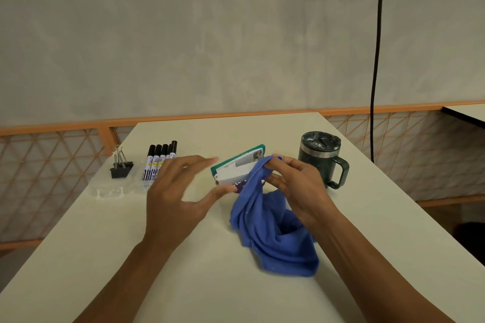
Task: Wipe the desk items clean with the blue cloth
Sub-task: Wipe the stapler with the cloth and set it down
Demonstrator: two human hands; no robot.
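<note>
Bench: a pale cream top (105, 257) that narrows toward the far wall, with all the items sitting on its far half.
Room: a plain grey wall (210, 34) behind, a black cable (375, 60) hanging down it on the right, and an orange lattice rail (52, 165) running past both sides of the bench.
Blue cloth (275, 238): its top is bunched against the stapler, and the rest is draped down onto the bench in folds.
Stapler (237, 168): teal and white, lifted and tilted between the two hands, its right end under the cloth.
Right grip (296, 183): fingers and thumb curled, pinching the cloth's top edge at the stapler.
Left grip (173, 191): spread with fingers straight (motion-blurred), the thumb tip touching the stapler's near end.
Mug (319, 162): dark green, lidded and upright, just right of the right grip.
Markers (157, 162): black-capped, side by side in a clear tray (110, 191), with binder clips (120, 165) to their left.
</note>
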